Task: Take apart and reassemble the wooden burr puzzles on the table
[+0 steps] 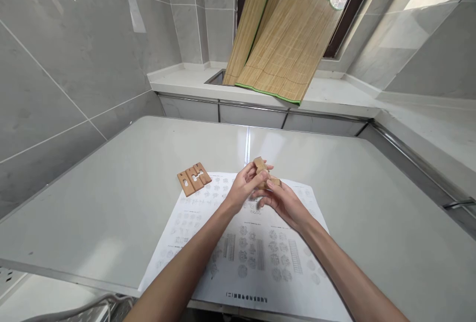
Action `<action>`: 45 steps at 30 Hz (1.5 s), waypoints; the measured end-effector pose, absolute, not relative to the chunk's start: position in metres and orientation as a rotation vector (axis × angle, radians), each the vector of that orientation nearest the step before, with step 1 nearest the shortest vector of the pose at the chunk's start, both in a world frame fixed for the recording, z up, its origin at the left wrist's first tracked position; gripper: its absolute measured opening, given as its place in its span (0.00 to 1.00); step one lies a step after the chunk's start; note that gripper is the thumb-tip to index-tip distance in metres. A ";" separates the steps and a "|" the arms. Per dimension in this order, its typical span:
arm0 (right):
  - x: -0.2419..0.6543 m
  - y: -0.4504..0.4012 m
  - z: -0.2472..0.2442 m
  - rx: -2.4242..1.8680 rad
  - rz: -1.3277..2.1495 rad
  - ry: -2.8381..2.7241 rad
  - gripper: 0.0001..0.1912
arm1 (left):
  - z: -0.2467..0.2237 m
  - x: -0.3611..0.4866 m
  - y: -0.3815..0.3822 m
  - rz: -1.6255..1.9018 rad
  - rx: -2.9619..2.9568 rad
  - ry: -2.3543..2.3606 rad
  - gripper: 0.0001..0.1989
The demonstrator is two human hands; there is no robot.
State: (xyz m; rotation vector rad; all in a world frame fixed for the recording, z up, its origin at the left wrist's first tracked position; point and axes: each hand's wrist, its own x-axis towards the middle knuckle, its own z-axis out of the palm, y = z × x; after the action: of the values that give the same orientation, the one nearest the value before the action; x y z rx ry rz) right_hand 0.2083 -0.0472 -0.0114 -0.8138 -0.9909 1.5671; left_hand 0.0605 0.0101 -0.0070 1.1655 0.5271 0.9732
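Above the printed sheet (260, 247), my left hand (243, 188) and right hand (284, 202) both gripping wooden blocks (265, 173), notched pieces (194, 178) just off its left edge, bare table (372, 203) all round.

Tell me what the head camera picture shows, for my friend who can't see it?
Two bare hands, left hand and right hand, hold small wooden puzzle pieces together above a printed diagram sheet on a grey table. Three more notched wooden pieces lie side by side at the sheet's left corner.

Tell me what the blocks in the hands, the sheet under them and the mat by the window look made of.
Blocks: likely bare wood, tan, matte.
Sheet: paper, white, printed diagrams.
Mat: probably bamboo slats, green-edged.
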 end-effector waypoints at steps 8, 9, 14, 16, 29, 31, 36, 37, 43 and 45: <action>0.204 -0.050 -0.023 -1.159 1.214 -1.274 0.21 | -0.012 0.059 0.021 1.057 0.864 0.487 0.26; 0.204 -0.051 -0.023 -1.227 1.120 -1.332 0.20 | -0.013 0.058 0.022 1.065 0.838 0.484 0.26; 0.206 -0.055 -0.028 -1.331 0.622 -1.673 0.16 | -0.018 0.057 0.028 1.111 0.726 0.499 0.25; 0.206 -0.055 -0.032 -1.320 0.539 -1.789 0.16 | -0.019 0.056 0.029 1.116 0.705 0.512 0.25; 0.201 -0.059 -0.030 -1.264 0.373 -2.123 0.17 | -0.015 0.057 0.026 1.086 0.774 0.535 0.27; 0.202 -0.057 -0.031 -1.286 0.432 -2.019 0.15 | -0.015 0.057 0.026 1.091 0.797 0.539 0.27; 0.204 -0.052 -0.027 -1.405 0.660 -1.495 0.17 | -0.008 0.060 0.018 1.038 1.009 0.512 0.24; 0.205 -0.051 -0.025 -1.396 0.717 -1.417 0.18 | -0.006 0.060 0.015 1.007 1.062 0.504 0.23; 0.209 -0.050 -0.018 -1.290 0.879 -1.259 0.18 | -0.004 0.061 0.009 0.878 1.248 0.445 0.25; 0.211 -0.049 -0.017 -1.212 0.925 -1.211 0.17 | -0.008 0.061 0.011 0.911 1.248 0.474 0.26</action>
State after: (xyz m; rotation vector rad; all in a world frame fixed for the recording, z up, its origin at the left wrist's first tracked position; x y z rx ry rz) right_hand 0.2112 -0.0491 -0.0172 -1.2117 -1.2115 0.9251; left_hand 0.0607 0.0114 -0.0076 1.2480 0.4736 0.9112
